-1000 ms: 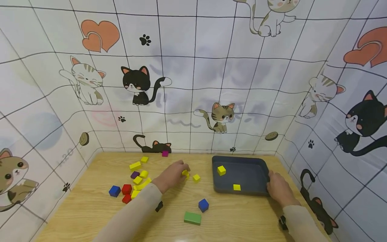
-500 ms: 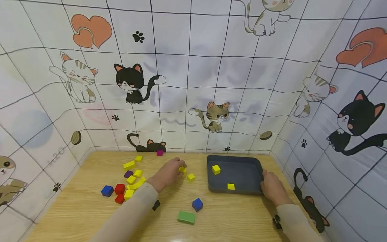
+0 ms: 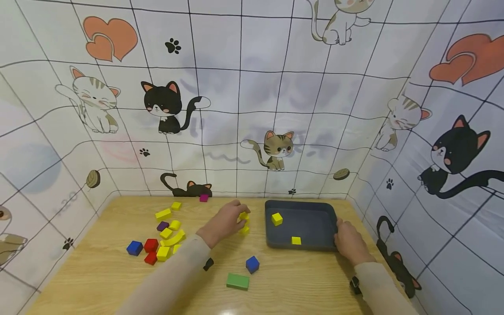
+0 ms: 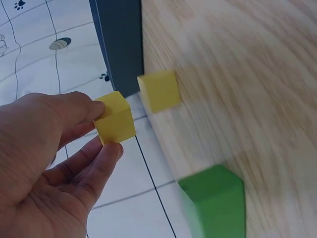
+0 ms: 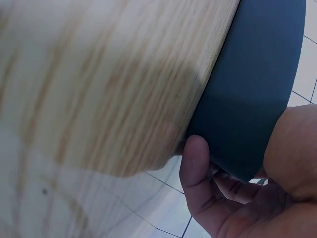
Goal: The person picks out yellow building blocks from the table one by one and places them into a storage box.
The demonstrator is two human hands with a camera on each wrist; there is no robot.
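My left hand (image 3: 223,222) pinches a yellow cube (image 4: 116,119) between thumb and fingertips, left of the dark grey tray. A second yellow cube (image 4: 162,92) sits on the wooden table just past it, and the held one overlaps it in the head view. My right hand (image 3: 351,243) grips the right edge of the tray (image 3: 315,227), with the thumb and fingers around its wall (image 5: 242,104) in the right wrist view. Inside the tray lie two yellow blocks, one at the left (image 3: 277,219) and one near the front (image 3: 296,240).
On the left of the table (image 3: 299,280) several yellow blocks (image 3: 163,214) lie scattered beside red blocks (image 3: 151,245), a blue cube (image 3: 134,248) and a purple block (image 3: 162,226). A magenta block (image 3: 203,198) sits at the back. A green block (image 3: 238,281) and another blue cube (image 3: 252,264) are in front.
My left hand has moved a little to the right with the yellow cube, toward the other yellow cube. The right hand keeps its grip on the tray. The head view has shifted slightly.
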